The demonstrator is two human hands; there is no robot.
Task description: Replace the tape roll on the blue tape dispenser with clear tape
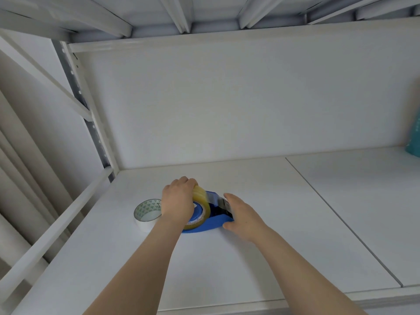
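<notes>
No text or label is clear enough to read.

Storeroom: white metal shelving (91, 123)

A blue plastic tape dispenser (213, 221) sits on a white shelf board (227, 264), between the person's two hands. The left hand (179, 201) lies over the top of a clear tape roll (200, 210) seated in the dispenser, its fingers curled over the roll's far side. The right hand (241, 214) rests against the dispenser's right end, fingers reaching toward the far side. A white patterned tape roll (147, 212) stands on the board just left of the left hand's fingers. A teal object (414, 142) sits far to the right, well beyond the right fingers.
</notes>
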